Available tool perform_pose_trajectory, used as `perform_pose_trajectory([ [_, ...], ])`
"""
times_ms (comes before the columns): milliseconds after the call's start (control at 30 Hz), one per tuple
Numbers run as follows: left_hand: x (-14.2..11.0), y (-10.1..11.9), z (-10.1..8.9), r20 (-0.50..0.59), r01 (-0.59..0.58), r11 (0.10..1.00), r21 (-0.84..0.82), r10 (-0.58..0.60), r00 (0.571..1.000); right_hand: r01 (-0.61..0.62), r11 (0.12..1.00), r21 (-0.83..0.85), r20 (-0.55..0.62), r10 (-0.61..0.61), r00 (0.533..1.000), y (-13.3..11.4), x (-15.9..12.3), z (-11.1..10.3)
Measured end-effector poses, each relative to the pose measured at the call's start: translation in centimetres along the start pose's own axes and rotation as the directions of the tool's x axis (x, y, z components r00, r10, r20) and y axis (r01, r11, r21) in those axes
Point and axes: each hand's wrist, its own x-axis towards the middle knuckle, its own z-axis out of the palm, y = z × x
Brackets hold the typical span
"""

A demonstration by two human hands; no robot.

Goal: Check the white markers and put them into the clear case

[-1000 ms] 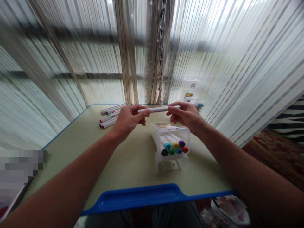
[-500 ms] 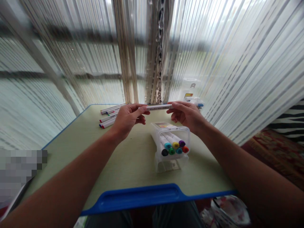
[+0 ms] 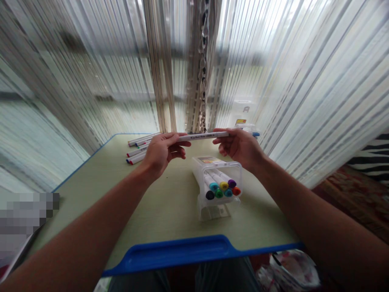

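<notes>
A white marker [image 3: 202,136] with dark lettering along its barrel is held level above the far part of the table. My left hand [image 3: 162,152] pinches its left end between thumb and fingers. At the other end my right hand [image 3: 240,147] is closed on the marker, its lower fingers curled. Both tips of the marker are covered by my fingers. Below and nearer to me lies a clear plastic case [image 3: 196,172], its open end facing me. Inside are several markers [image 3: 223,186] with black, green, blue, yellow, purple and orange ends.
Several white markers [image 3: 136,154] lie at the table's far left, partly behind my left hand. A second clear case [image 3: 242,115] stands at the back right, with a blue-ended marker [image 3: 255,134] by it. The pale green table [image 3: 164,219] has a blue edge tray [image 3: 179,251]. String curtains hang behind.
The marker has turned in my fingers, so its lettering now faces me. My right hand's grip has shifted along toward its right end. The case and the other markers stay in place.
</notes>
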Motion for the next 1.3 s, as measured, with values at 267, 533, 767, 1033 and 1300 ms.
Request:
perform_pose_trajectory([
  [267, -0.1, 0.2, 0.2, -0.011, 0.005, 1.000, -0.018, -0.006, 1.000, -0.002, 1.000, 0.001, 0.007, 0.002, 1.000, -0.1, 0.0, 0.0],
  [533, -0.1, 0.0, 0.2, -0.019, -0.007, 0.999, 0.054, 0.008, 1.000, 0.037, 0.999, -0.029, -0.008, -0.037, 0.999, 0.2, 0.0, 0.1],
  [767, 0.0, -0.5, -0.1, 0.018, -0.067, 0.984, 0.167, 0.065, 0.998, 0.111, 0.986, -0.124, 0.018, -0.110, 0.994, 0.6, 0.1, 0.0],
  [1033, -0.2, -0.6, 0.0, 0.039, -0.134, 0.963, 0.235, 0.128, 0.991, 0.159, 0.968, -0.193, 0.062, -0.150, 0.987, 1.1, 0.0, 0.0],
  [1300, -0.2, -0.7, 0.1, 0.072, -0.148, 0.949, 0.277, 0.133, 0.989, 0.180, 0.956, -0.232, 0.076, -0.166, 0.983, 1.4, 0.0, -0.2],
])
